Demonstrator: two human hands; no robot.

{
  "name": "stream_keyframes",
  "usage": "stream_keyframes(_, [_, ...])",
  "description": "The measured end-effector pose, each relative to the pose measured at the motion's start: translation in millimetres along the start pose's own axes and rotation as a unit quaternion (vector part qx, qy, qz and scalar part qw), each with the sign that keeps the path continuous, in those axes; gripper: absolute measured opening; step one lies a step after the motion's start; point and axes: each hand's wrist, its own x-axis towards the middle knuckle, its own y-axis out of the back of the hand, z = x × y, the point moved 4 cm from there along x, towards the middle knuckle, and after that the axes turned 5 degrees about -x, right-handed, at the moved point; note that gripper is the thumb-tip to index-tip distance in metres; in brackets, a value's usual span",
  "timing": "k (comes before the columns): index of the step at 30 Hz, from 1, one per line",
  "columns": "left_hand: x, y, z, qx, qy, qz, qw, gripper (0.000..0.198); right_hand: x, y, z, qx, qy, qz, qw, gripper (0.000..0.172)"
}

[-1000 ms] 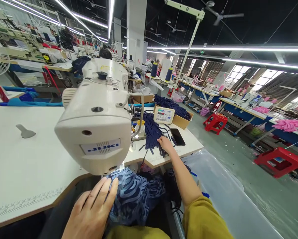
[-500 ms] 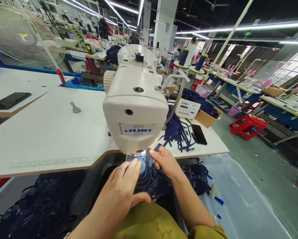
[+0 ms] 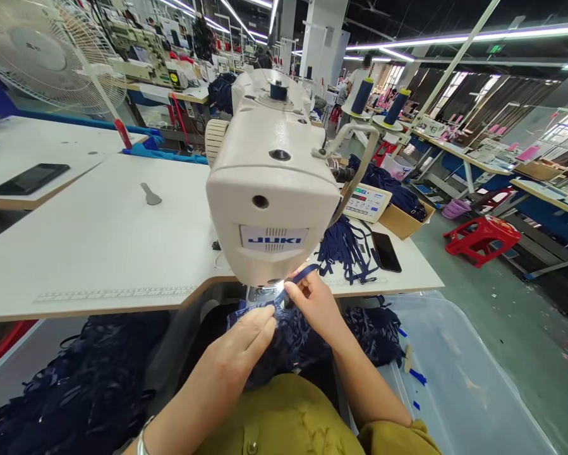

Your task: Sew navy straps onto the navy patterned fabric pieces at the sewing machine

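In front of me stands a white sewing machine (image 3: 271, 202), its lit needle area partly hidden behind its head. My left hand (image 3: 246, 335) pinches the edge of navy lace fabric (image 3: 293, 341) just before the needle area. The lace hangs down towards my lap. Close by on the right, my right hand (image 3: 314, 300) grips a narrow navy strap (image 3: 305, 273) between thumb and fingers, bringing its end to the lace beneath the machine head. Whether the strap end lies under the presser foot is hidden.
Navy straps (image 3: 343, 249) lie in a bunch beside a phone (image 3: 386, 251) and a control panel (image 3: 366, 202). A cardboard box (image 3: 402, 221) stands behind. Dark lace pieces (image 3: 75, 379) heap at lower left; a clear plastic bin (image 3: 464, 373) sits at right. A metal piece (image 3: 151, 194) rests on the table.
My left hand has gone from lying flat on the lace to pinching its edge. My right hand has brought the strap in closer to the needle area. The view has shifted slightly.
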Motion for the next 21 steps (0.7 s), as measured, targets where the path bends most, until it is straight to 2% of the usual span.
stream_keyframes(8, [2.2,-4.5,0.1,-0.003,0.013,0.009,1.000,0.038,2.3,-12.6,3.1,0.076,-0.021,-0.033,0.996,0.016])
stream_keyframes(13, [1.4,-5.9,-1.4,0.004,-0.014,0.006,1.000,0.039,3.1,-10.7,2.4,0.070,-0.029,-0.035,0.997,0.015])
stream_keyframes(21, [2.9,-9.6,0.1,0.022,-0.011,0.015,1.000,0.039,3.9,-9.9,2.5,0.059,-0.026,-0.034,0.997,0.015])
